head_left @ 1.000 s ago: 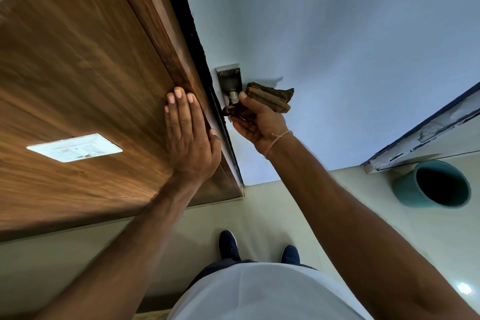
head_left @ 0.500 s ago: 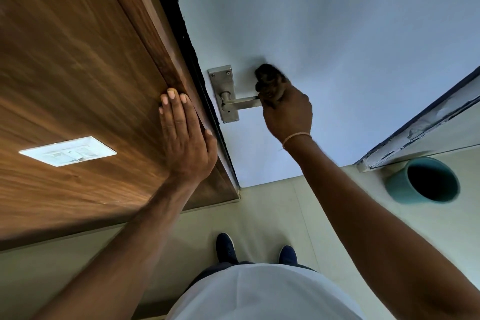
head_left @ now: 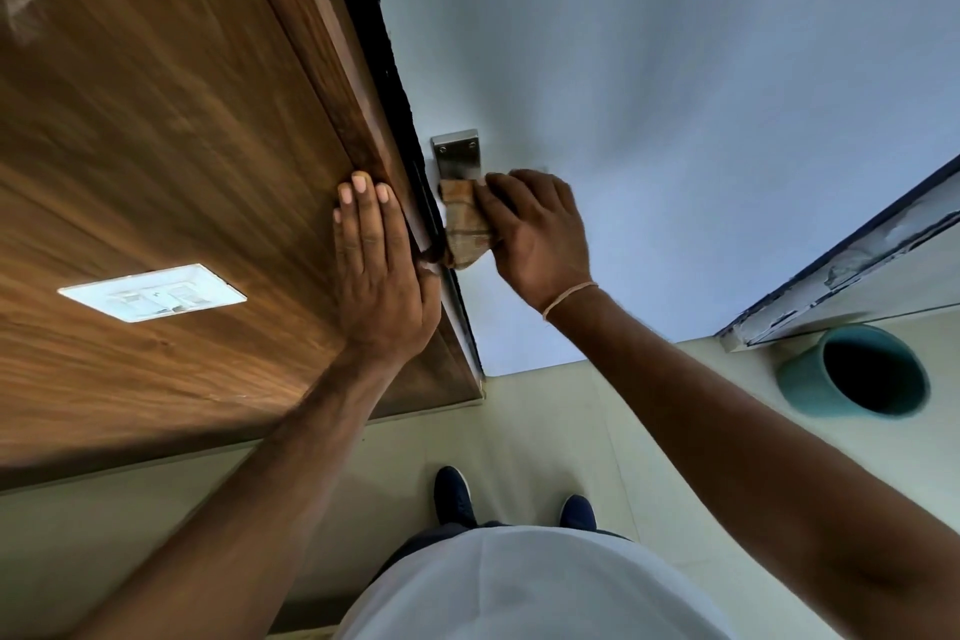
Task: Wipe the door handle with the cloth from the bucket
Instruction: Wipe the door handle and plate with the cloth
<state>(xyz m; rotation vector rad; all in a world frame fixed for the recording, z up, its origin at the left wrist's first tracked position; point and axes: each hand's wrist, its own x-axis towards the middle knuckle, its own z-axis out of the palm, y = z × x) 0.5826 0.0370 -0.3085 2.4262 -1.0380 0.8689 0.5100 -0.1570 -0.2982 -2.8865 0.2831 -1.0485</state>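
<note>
A metal door handle plate [head_left: 457,153] is fixed on the pale blue door [head_left: 649,68], close to the door's edge. My right hand [head_left: 535,234] presses a folded brown cloth [head_left: 465,224] against the lower part of the plate, and the lever is hidden under the cloth and hand. My left hand [head_left: 376,265] lies flat with fingers together on the wooden panel [head_left: 156,146] beside the door edge, holding nothing. A teal bucket [head_left: 852,372] stands on the floor at the right, its inside dark.
A white switch plate [head_left: 153,292] is set in the wooden panel to the left. A worn white door frame [head_left: 841,265] runs along the right above the bucket. My two dark shoes [head_left: 454,494] stand on the pale tiled floor [head_left: 545,431].
My right hand slid with the cloth from the lever's outer end back left onto the plate near the door edge. The left hand stayed on the wooden panel.
</note>
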